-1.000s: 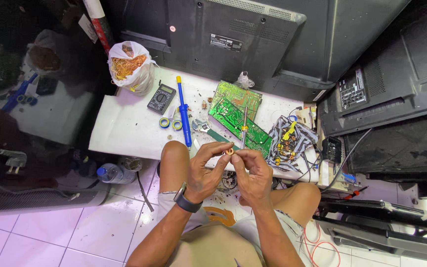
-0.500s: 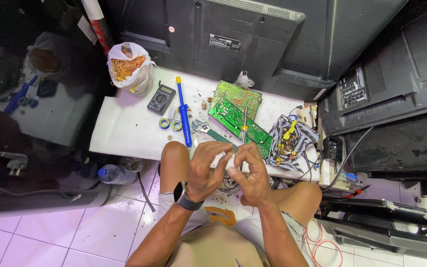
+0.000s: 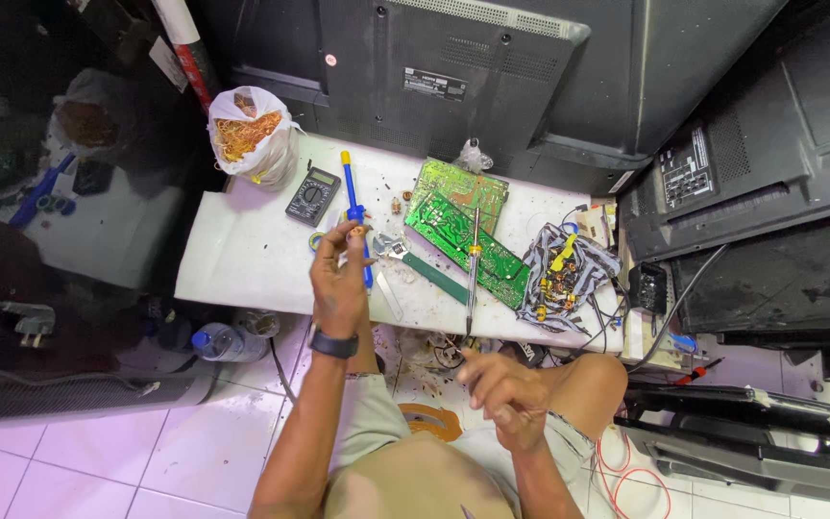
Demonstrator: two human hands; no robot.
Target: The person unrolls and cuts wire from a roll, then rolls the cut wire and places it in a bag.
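Observation:
My left hand [image 3: 340, 279] reaches out over the white table [image 3: 242, 259], pinching a small brownish part [image 3: 356, 231] between its fingertips, just above a blue-handled tool [image 3: 349, 187]. It wears a dark wristwatch [image 3: 334, 344]. Back near my knees, my right hand [image 3: 503, 396] hangs blurred with loosely curled fingers and nothing visible in it. Two green circuit boards [image 3: 453, 216] lie to the right of the left hand, with a soldering iron [image 3: 473, 269] across them.
On the table are a multimeter [image 3: 313, 195], a green-handled wrench [image 3: 420, 267], tape rolls [image 3: 317, 240], a tangle of wires [image 3: 561, 274] and a bag of copper wire [image 3: 247, 135]. Dark television backs [image 3: 453, 67] stand behind and to the right. A plastic bottle [image 3: 223, 341] lies on the floor.
The hands, held together over my lap before, have parted. The left hand moved forward over the table with the small part; the right hand dropped back toward my knees.

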